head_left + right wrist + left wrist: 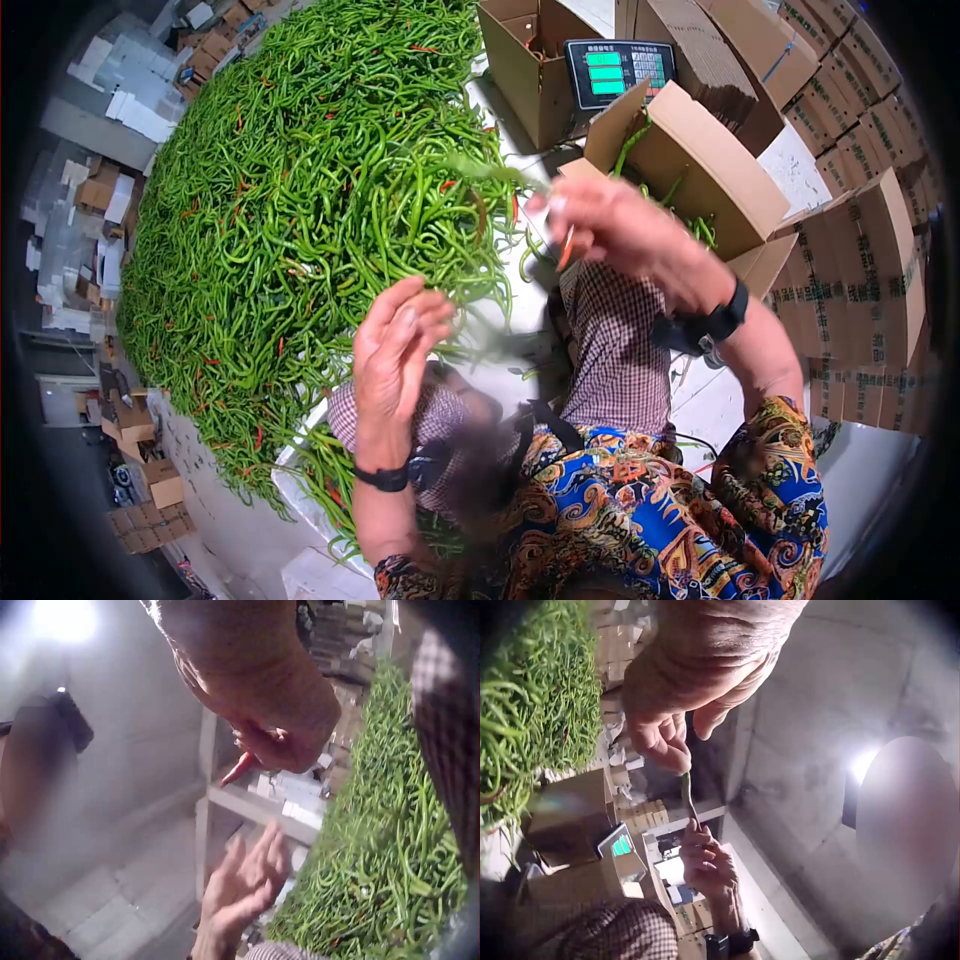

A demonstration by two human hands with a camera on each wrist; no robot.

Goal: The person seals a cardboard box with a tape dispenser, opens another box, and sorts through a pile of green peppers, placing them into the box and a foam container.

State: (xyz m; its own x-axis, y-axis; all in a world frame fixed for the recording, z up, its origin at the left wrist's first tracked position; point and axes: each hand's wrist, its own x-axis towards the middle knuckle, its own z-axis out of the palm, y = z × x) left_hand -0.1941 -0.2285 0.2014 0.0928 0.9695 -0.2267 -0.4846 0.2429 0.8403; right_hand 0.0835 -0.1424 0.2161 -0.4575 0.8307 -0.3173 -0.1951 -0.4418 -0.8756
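My right hand [630, 230] is raised beside an open carton [725, 150] with green chili peppers inside. It grips a red chili pepper [566, 248], whose tip sticks out below the fingers in the right wrist view. A blurred green streak [490, 170], like a pepper, shows at its fingertips. My left hand [390, 350] is held up over the near edge of a large heap of green chili peppers [330, 180], its fingers loosely spread and apart from the right hand. In the left wrist view, a slim green-and-dark pepper [689, 796] overlaps the left fingertips and reaches toward the right hand.
A lit digital scale display [620, 75] stands between the cartons. Stacked flat cartons [850, 280] fill the right side. A white container [292, 470] with more peppers is by my left forearm. Checked cloth [620, 350] covers my knees.
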